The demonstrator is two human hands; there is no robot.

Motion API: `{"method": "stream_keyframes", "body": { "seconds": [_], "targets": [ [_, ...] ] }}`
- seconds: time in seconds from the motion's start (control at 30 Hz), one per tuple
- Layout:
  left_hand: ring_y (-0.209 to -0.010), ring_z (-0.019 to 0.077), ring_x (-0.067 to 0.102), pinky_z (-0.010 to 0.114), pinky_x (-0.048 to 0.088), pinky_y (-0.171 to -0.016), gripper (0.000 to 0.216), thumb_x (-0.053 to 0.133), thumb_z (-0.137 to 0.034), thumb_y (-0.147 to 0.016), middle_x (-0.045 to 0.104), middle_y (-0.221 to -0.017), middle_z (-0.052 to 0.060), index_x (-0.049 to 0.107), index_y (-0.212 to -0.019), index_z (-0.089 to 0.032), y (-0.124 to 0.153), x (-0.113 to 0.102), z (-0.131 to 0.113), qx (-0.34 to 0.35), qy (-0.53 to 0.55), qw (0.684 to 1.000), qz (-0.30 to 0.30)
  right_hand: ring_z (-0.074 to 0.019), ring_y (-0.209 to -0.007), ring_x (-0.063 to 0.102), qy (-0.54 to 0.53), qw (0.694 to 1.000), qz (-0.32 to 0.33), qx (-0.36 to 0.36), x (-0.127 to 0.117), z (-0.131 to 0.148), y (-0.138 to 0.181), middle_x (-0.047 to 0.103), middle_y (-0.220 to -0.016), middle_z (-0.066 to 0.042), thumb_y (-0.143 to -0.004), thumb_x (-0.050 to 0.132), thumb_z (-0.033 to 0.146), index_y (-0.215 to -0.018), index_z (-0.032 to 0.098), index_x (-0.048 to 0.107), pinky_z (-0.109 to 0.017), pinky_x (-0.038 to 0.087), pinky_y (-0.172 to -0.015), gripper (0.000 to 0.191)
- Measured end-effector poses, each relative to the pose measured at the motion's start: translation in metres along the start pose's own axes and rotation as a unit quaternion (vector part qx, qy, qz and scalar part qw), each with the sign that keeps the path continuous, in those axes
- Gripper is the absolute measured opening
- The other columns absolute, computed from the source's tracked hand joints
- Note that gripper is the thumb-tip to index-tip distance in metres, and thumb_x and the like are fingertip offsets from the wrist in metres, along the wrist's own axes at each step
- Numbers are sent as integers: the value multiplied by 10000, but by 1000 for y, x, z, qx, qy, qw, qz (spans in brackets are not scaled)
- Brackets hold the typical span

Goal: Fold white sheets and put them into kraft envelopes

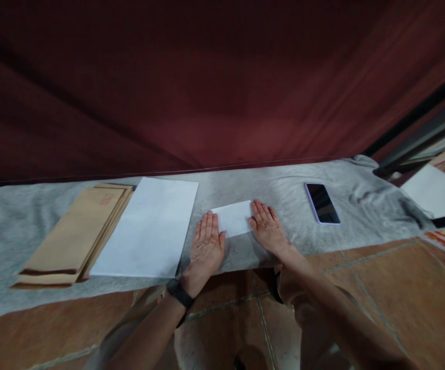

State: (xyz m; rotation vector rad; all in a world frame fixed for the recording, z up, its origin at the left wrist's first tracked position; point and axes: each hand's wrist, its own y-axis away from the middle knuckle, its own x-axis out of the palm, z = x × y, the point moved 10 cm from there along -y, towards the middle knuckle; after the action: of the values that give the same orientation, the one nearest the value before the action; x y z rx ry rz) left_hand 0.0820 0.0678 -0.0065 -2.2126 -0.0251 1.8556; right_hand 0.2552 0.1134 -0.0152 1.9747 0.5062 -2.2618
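Observation:
A small white piece of paper, apparently folded [234, 218], lies on the grey cloth in front of me. My left hand [207, 244] rests flat over its left edge, fingers stretched out and pointing away from me. On the paper's right edge lies my right hand [267, 226], also flat, with its fingers extended. The parts of the paper under both hands are hidden. Just left of my left hand is a stack of large white sheets [151, 226].
Brown paper envelopes [72, 231] are stacked at the left, partly under the white sheets. A phone with a purple case [322, 203] lies to the right. The grey cloth [284, 187] covers a narrow bench before a dark red curtain [222, 103]. Tiles [400, 277] floor the near side.

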Motion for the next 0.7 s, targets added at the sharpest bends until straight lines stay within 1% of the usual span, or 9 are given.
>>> {"method": "stream_keyframes", "body": {
  "seconds": [0.13, 0.23, 0.3, 0.37, 0.47, 0.53, 0.6, 0.7],
  "targets": [
    [-1527, 277, 261, 478, 280, -1242, 601, 298, -313, -1022, 321, -1613, 201, 344, -1535, -4, 1, -3, 2, 5, -3, 1000, -7, -310, -1483, 350, -11, 1000, -21, 12, -3, -8, 0, 369, -1601, -170, -1060, 297, 346, -1557, 71, 359, -523, 244, -1216, 571],
    [-1527, 276, 264, 485, 284, -1241, 601, 298, -306, -1017, 317, -1613, 204, 343, -1536, -6, 0, -4, 1, 7, -2, 1000, -8, -314, -1491, 336, -21, 999, -39, 11, -10, -7, -4, 346, -1610, -176, -1055, 314, 329, -1577, 81, 314, -546, 238, -1217, 578],
    [-1524, 278, 273, 492, 288, -1238, 598, 304, -298, -1012, 321, -1612, 202, 348, -1535, -12, 0, -5, 1, 2, -2, 1000, -7, -293, -1503, 317, -34, 999, -36, -7, -14, 3, -7, 327, -1624, -156, -1057, 306, 322, -1591, 99, 281, -531, 242, -1225, 579],
    [-1519, 284, 285, 494, 290, -1236, 592, 311, -285, -1005, 333, -1609, 199, 361, -1529, -13, -1, -5, 0, -3, -6, 1000, -4, -260, -1511, 304, -51, 998, -25, -36, -15, 19, -9, 321, -1633, -123, -1063, 299, 334, -1592, 117, 282, -489, 251, -1235, 572],
    [-1516, 299, 293, 500, 292, -1232, 587, 320, -266, -995, 350, -1602, 205, 382, -1516, -1, -2, -5, 0, -6, -14, 1000, 1, -225, -1513, 301, -71, 994, -8, -83, -11, 45, -8, 321, -1637, -90, -1067, 303, 344, -1576, 130, 328, -435, 255, -1246, 553],
    [-1514, 308, 296, 509, 289, -1230, 584, 322, -260, -992, 359, -1598, 209, 391, -1509, 5, -3, -6, 0, -7, -17, 1000, 3, -214, -1507, 314, -79, 991, -3, -109, -8, 58, -6, 334, -1632, -87, -1066, 313, 336, -1559, 130, 367, -423, 255, -1249, 537],
    [-1512, 312, 299, 517, 286, -1231, 581, 323, -256, -992, 363, -1597, 209, 395, -1506, 5, -4, -6, 0, -9, -12, 1000, 3, -214, -1499, 333, -83, 989, -3, -121, -5, 66, -4, 360, -1620, -92, -1065, 329, 332, -1545, 131, 395, -431, 259, -1249, 525],
    [-1522, 295, 278, 508, 281, -1238, 580, 319, -259, -1000, 355, -1605, 201, 368, -1521, -8, -7, -10, -6, -1, 14, 1000, -7, -225, -1493, 345, -85, 989, -5, -123, -2, 67, -4, 376, -1611, -99, -1060, 349, 327, -1542, 131, 400, -451, 268, -1245, 523]
  ]
}}
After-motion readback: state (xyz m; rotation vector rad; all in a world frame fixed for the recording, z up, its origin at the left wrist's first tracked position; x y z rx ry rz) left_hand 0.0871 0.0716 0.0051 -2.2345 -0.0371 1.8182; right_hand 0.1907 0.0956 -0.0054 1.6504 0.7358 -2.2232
